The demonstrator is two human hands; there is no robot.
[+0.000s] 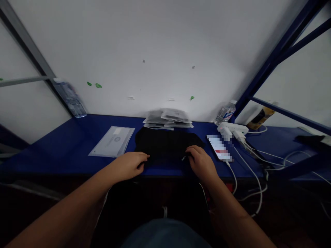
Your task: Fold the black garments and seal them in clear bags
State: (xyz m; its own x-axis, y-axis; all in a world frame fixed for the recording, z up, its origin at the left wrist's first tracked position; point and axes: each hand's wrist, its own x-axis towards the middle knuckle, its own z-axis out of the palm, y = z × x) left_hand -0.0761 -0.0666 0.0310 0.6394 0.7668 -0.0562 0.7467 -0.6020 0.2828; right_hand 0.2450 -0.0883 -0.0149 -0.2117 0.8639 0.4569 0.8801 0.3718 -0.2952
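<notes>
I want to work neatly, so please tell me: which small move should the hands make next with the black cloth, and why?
I would probably smooth the black cloth outward first. The left hand and right hand are already at its two near sides, and its far outline looks uneven on the blue table.

Left hand [136,164], right hand [201,161], both holding black cloth [167,143]
</notes>
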